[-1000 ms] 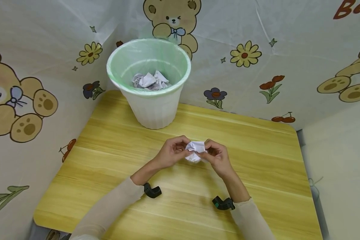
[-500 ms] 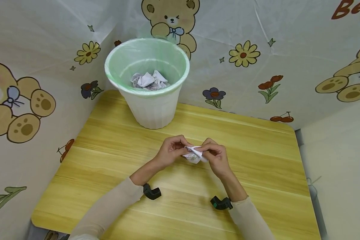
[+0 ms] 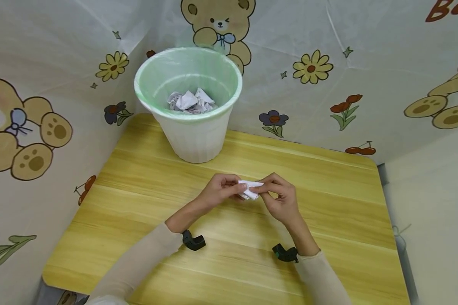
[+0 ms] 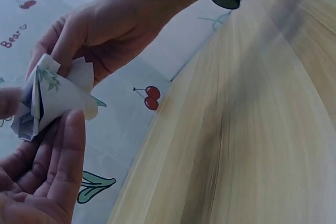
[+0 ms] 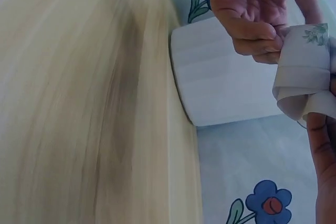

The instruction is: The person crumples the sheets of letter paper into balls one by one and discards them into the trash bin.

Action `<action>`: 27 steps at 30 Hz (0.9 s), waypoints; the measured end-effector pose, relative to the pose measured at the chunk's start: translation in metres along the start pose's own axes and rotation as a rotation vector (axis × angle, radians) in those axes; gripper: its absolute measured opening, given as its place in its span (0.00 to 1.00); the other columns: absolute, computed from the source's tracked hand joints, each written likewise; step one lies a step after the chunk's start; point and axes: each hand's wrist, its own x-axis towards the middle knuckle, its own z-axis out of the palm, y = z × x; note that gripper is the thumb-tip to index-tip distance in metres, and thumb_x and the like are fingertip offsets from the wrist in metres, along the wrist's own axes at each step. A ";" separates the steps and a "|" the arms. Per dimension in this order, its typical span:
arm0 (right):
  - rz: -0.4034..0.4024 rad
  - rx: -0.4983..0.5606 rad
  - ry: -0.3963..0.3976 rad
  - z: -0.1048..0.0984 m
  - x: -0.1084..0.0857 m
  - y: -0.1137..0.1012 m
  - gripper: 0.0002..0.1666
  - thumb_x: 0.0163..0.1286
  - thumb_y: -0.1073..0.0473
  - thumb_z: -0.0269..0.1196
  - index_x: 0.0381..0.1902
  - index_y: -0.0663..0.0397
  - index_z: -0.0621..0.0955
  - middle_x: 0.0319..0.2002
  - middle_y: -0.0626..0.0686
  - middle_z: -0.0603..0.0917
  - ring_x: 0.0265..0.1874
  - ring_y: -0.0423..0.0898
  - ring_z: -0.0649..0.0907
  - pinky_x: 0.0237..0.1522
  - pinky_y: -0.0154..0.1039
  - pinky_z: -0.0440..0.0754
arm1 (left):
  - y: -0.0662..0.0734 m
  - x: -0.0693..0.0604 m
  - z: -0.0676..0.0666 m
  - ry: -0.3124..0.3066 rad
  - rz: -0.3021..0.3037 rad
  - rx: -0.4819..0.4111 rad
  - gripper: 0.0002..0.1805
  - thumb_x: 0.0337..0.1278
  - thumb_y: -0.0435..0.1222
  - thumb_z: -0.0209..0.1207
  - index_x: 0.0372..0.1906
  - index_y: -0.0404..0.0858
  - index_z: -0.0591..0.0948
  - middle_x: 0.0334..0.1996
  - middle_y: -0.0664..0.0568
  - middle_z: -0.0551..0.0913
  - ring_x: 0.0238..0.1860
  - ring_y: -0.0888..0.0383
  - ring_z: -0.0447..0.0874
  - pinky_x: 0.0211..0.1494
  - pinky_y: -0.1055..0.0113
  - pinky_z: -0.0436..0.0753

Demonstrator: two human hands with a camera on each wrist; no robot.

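Between both hands is a piece of white paper (image 3: 251,186), folded over and creased, held up over the table. A green leaf print shows on the paper (image 4: 60,90) in the left wrist view. My left hand (image 3: 215,191) pinches its left side, with thumb on the near face. From the right, my right hand (image 3: 281,198) pinches the other edge between thumb and fingers. In the right wrist view the left hand (image 5: 257,11) is behind the paper (image 5: 304,69), whose lower part curls. Fingertips cover parts of it.
A white bin (image 3: 198,142) with a green liner stands at the table's back left. Crumpled papers (image 3: 191,101) lie inside it. The wood-grain table (image 3: 156,182) meets a bear-print cloth (image 3: 275,25) behind. Black wrist devices (image 3: 194,241) sit below both hands.
The paper has been folded into a flatter, narrower strip. My right hand has shifted slightly right and its fingers have moved over the paper; the left hand stays nearly in place.
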 end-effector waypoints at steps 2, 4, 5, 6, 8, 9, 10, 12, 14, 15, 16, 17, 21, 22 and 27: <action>-0.025 -0.011 -0.001 0.002 0.000 -0.002 0.21 0.59 0.88 0.65 0.32 0.60 0.93 0.32 0.59 0.85 0.33 0.44 0.85 0.40 0.26 0.84 | -0.001 0.000 0.001 0.005 0.007 0.010 0.12 0.77 0.30 0.61 0.49 0.21 0.85 0.37 0.52 0.90 0.36 0.53 0.93 0.47 0.41 0.92; -0.015 0.028 0.002 0.004 -0.001 -0.004 0.21 0.60 0.89 0.63 0.34 0.63 0.92 0.32 0.60 0.84 0.33 0.45 0.84 0.40 0.26 0.85 | -0.002 0.000 0.001 0.016 0.038 0.038 0.10 0.76 0.29 0.61 0.47 0.22 0.85 0.35 0.53 0.89 0.33 0.53 0.91 0.43 0.45 0.93; 0.000 0.044 0.002 0.005 -0.001 -0.005 0.20 0.61 0.88 0.62 0.37 0.65 0.91 0.33 0.61 0.84 0.34 0.44 0.84 0.41 0.26 0.86 | -0.002 0.000 0.002 0.024 0.057 0.059 0.09 0.75 0.28 0.62 0.47 0.23 0.85 0.34 0.53 0.88 0.32 0.51 0.90 0.40 0.47 0.93; 0.026 0.055 0.005 0.006 -0.002 -0.006 0.20 0.63 0.88 0.62 0.41 0.67 0.90 0.34 0.61 0.84 0.35 0.43 0.84 0.41 0.26 0.86 | -0.002 -0.001 0.002 0.034 0.078 0.081 0.09 0.75 0.28 0.62 0.46 0.23 0.86 0.33 0.53 0.88 0.31 0.50 0.89 0.38 0.48 0.93; 0.084 0.076 0.010 0.007 -0.003 -0.009 0.21 0.66 0.86 0.61 0.51 0.69 0.87 0.36 0.62 0.85 0.37 0.40 0.86 0.42 0.27 0.87 | -0.002 -0.001 0.004 0.058 0.118 0.128 0.07 0.74 0.28 0.63 0.45 0.26 0.86 0.33 0.52 0.87 0.30 0.47 0.87 0.36 0.47 0.91; 0.115 0.079 0.015 0.007 -0.004 -0.010 0.22 0.67 0.85 0.62 0.55 0.69 0.86 0.37 0.63 0.86 0.38 0.40 0.86 0.44 0.28 0.88 | -0.001 -0.002 0.004 0.072 0.135 0.155 0.07 0.73 0.29 0.63 0.45 0.27 0.87 0.34 0.50 0.87 0.30 0.49 0.87 0.36 0.46 0.91; 0.152 0.078 0.014 0.007 -0.004 -0.010 0.22 0.69 0.83 0.62 0.59 0.69 0.84 0.40 0.60 0.87 0.41 0.39 0.87 0.47 0.29 0.88 | -0.001 -0.002 0.004 0.087 0.152 0.181 0.06 0.73 0.29 0.64 0.45 0.29 0.88 0.35 0.48 0.87 0.31 0.47 0.86 0.35 0.44 0.90; 0.236 0.096 -0.001 0.005 -0.004 -0.011 0.23 0.74 0.79 0.62 0.64 0.67 0.82 0.45 0.55 0.89 0.45 0.39 0.87 0.51 0.30 0.87 | 0.000 -0.004 0.003 0.114 0.187 0.217 0.06 0.73 0.29 0.64 0.46 0.31 0.88 0.36 0.44 0.87 0.31 0.46 0.87 0.36 0.41 0.90; 0.318 0.121 -0.047 0.002 -0.005 -0.012 0.21 0.79 0.74 0.58 0.66 0.67 0.81 0.50 0.49 0.89 0.48 0.39 0.86 0.55 0.31 0.86 | 0.001 -0.005 0.001 0.146 0.222 0.258 0.05 0.72 0.30 0.65 0.46 0.32 0.88 0.37 0.41 0.88 0.32 0.51 0.88 0.37 0.44 0.91; 0.364 0.126 -0.074 0.002 -0.005 -0.013 0.20 0.80 0.71 0.58 0.67 0.65 0.80 0.53 0.45 0.88 0.50 0.39 0.86 0.56 0.31 0.85 | 0.001 -0.006 -0.001 0.159 0.242 0.277 0.05 0.72 0.30 0.66 0.46 0.32 0.88 0.37 0.41 0.88 0.32 0.54 0.88 0.37 0.47 0.91; 0.410 0.131 -0.102 0.001 -0.006 -0.014 0.21 0.81 0.69 0.59 0.68 0.65 0.80 0.55 0.42 0.87 0.52 0.38 0.86 0.57 0.31 0.85 | 0.002 -0.007 -0.002 0.171 0.260 0.295 0.05 0.72 0.30 0.66 0.46 0.33 0.88 0.37 0.41 0.88 0.32 0.54 0.88 0.37 0.50 0.92; 0.445 0.135 -0.123 0.001 -0.006 -0.015 0.21 0.81 0.68 0.59 0.69 0.64 0.79 0.56 0.42 0.87 0.52 0.38 0.86 0.56 0.31 0.85 | 0.002 -0.008 -0.003 0.181 0.277 0.310 0.04 0.71 0.29 0.66 0.45 0.34 0.88 0.36 0.41 0.88 0.32 0.58 0.88 0.37 0.55 0.92; 0.544 0.161 -0.105 0.005 -0.005 -0.017 0.22 0.78 0.67 0.65 0.67 0.65 0.81 0.54 0.43 0.88 0.50 0.39 0.87 0.52 0.30 0.88 | 0.002 -0.009 -0.003 0.187 0.335 0.364 0.03 0.70 0.28 0.67 0.44 0.35 0.89 0.36 0.43 0.89 0.33 0.65 0.84 0.39 0.67 0.89; 0.560 0.179 -0.081 0.006 -0.004 -0.018 0.20 0.78 0.67 0.66 0.64 0.67 0.82 0.52 0.44 0.88 0.48 0.39 0.88 0.51 0.31 0.88 | 0.001 -0.009 -0.003 0.186 0.345 0.368 0.03 0.70 0.28 0.68 0.44 0.35 0.89 0.36 0.43 0.89 0.33 0.65 0.84 0.39 0.68 0.89; 0.609 0.263 0.008 0.010 0.002 -0.021 0.13 0.74 0.69 0.69 0.53 0.71 0.85 0.47 0.47 0.90 0.44 0.40 0.89 0.47 0.32 0.91 | -0.002 -0.010 -0.002 0.168 0.360 0.352 0.04 0.71 0.26 0.66 0.46 0.34 0.88 0.38 0.40 0.89 0.35 0.65 0.87 0.43 0.66 0.91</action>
